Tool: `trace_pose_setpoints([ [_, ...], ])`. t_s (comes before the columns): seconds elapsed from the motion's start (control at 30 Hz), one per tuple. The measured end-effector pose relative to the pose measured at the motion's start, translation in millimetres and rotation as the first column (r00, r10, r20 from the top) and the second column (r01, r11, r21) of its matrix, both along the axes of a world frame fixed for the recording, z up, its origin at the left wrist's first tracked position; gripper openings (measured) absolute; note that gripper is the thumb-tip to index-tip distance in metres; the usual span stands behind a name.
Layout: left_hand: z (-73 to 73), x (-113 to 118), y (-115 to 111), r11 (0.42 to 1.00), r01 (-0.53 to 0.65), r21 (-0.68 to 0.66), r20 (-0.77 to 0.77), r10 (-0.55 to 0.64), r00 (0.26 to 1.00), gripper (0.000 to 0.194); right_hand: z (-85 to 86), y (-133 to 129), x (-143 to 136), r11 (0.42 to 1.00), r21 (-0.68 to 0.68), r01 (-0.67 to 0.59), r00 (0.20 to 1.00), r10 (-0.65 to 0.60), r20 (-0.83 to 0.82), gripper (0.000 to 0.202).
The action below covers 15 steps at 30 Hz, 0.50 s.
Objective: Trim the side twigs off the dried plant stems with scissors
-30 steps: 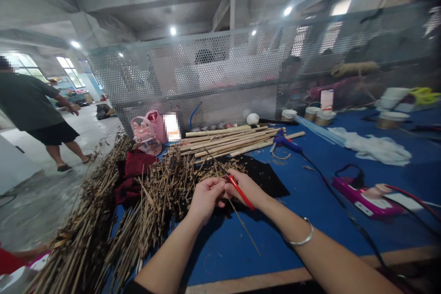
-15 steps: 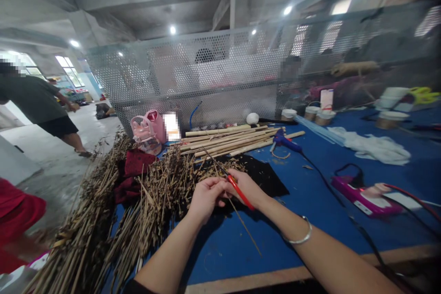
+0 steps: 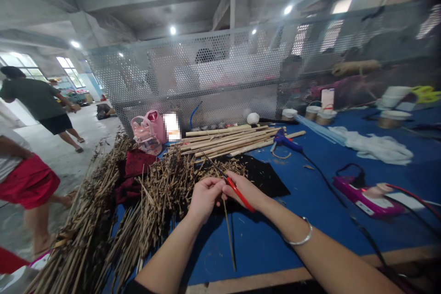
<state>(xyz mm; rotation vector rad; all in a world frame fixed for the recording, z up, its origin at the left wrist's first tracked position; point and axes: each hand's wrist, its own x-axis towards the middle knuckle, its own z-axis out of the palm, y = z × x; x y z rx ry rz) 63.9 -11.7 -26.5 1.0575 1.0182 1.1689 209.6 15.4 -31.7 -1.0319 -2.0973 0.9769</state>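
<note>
Over the middle of the blue table, my left hand (image 3: pixel 206 197) is closed, its thumb and fingers pinching a thin dry stem (image 3: pixel 230 243). The stem hangs down below my hands toward the table's front edge. Against it, my right hand (image 3: pixel 246 190) is closed around red-handled cutters (image 3: pixel 239 193), whose jaws are mostly hidden by the fingers. The fingertips of both hands meet. Just beyond them, brown plant clippings (image 3: pixel 234 165) lie on a black cloth (image 3: pixel 265 177). A heap of dried stems (image 3: pixel 158 188) spreads to the left of my left hand.
Pale wooden sticks (image 3: pixel 227 140) lie behind the clippings, with a blue glue gun (image 3: pixel 285 141) at their right end. A purple power strip (image 3: pixel 367 197) and cables occupy the right side. A pink bag (image 3: pixel 149 131) stands at the back. Two people walk at left.
The stem's lower end has swung from the right to nearly straight down. Both hands stay almost in place. At left, a person in red shorts has come further into view.
</note>
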Motion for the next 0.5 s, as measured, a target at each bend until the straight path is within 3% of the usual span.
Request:
trace_pose_setpoints([
  [0.27,-0.4,0.5,0.5,0.999,-0.035,-0.020,-0.042,0.035,0.999,0.032,-0.9,2.7,-0.1,0.998,-0.003,0.064,0.997,-0.063,0.053,0.051],
  [0.5,-2.3,-2.3,3.5,0.999,-0.051,-0.006,-0.077,0.050,0.996,0.031,-4.4,9.1,1.2,0.995,0.006,0.099,0.989,-0.099,0.110,0.051],
])
